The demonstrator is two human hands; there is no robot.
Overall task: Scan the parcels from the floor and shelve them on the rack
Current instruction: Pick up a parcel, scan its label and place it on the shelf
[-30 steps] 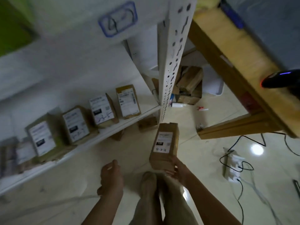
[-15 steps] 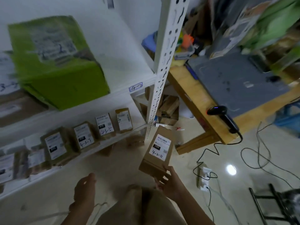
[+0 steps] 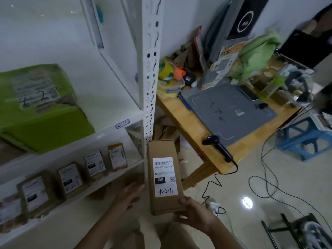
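Hands 2: right (image 3: 195, 216) grips 1 parcel (image 3: 163, 177), left (image 3: 129, 194) free | scanner (image 3: 217, 146) 1

The white rack (image 3: 150, 87) has a perforated upright. Its middle shelf (image 3: 107, 126), which has a handwritten tag on the front edge, bears a green parcel (image 3: 41, 108). The shelf below (image 3: 100, 183) bears a row of brown cardboard parcels (image 3: 71, 178), white labels facing out. Just beside the rack, a wooden table (image 3: 181, 119) carries a grey mat (image 3: 228, 108), a barcode scanner (image 3: 217, 146) at its near edge, rolls of tape (image 3: 166, 70) and a phone (image 3: 248, 92). On the glossy floor (image 3: 269, 177) lie black cables (image 3: 264, 159) and a white power strip (image 3: 214, 206), and a blue stool (image 3: 305, 137) stands there.
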